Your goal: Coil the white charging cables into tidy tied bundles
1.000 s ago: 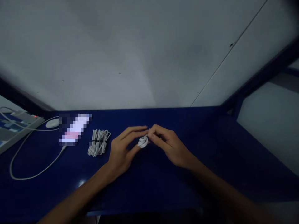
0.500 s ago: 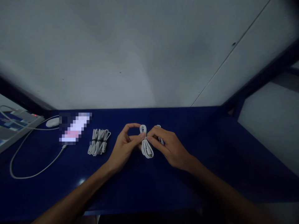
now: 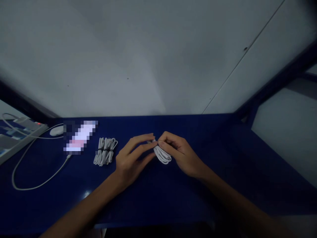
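A coiled white cable (image 3: 162,156) is held between both hands above the blue table. My right hand (image 3: 182,152) pinches it at its middle with thumb and index finger. My left hand (image 3: 132,157) closes around its upper loop from the left, fingers bent, fingertips close to those of the right. Most of the upper loop is hidden behind my left fingers. The lower loops, with a connector end lying on them, hang tilted to the right. Several more white cable bundles (image 3: 105,151), bound with black ties, lie side by side left of my left hand.
On the left, a phone (image 3: 81,137) with a blurred screen is plugged into a white cord. Behind it sit a white rounded object (image 3: 56,131) and a power strip (image 3: 37,126) with a red light. A grey panel (image 3: 148,59) rises behind the blue table (image 3: 153,201).
The coiled cable has turned so its lower loops swing right. My left fingers have shifted over its upper part, while the right hand keeps its pinch at the middle.
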### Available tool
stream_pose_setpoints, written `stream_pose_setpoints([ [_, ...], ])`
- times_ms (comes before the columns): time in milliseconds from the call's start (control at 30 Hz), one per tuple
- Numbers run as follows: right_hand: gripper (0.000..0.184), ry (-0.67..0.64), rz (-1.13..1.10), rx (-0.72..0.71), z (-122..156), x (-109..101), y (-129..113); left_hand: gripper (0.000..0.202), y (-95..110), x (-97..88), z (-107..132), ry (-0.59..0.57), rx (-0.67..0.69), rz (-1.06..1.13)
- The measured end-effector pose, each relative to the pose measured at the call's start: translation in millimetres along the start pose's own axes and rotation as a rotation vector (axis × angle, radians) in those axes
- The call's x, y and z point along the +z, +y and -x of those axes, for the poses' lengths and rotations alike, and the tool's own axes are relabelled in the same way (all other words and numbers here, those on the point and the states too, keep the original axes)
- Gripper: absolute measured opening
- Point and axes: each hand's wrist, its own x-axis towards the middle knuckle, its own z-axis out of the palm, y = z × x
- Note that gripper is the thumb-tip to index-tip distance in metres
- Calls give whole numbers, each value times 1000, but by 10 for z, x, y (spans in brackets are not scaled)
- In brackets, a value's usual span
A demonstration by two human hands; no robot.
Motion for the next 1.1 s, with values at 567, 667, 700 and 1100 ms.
stream_pose_setpoints([
  [567,22,44,458,-262,8,7,50,26,3,84,-63,-103,-1087,984],
  [667,21,47,456,-278,4,9,50,26,4,83,-58,-115,-1099,1030],
  [700,21,48,453,-279,5,11,47,26,7,80,-57,-112,-1103,1043],
  [1100,22,72,436,-250,11,28,46,46,37,71,-97,-31,-1179,1067],
])
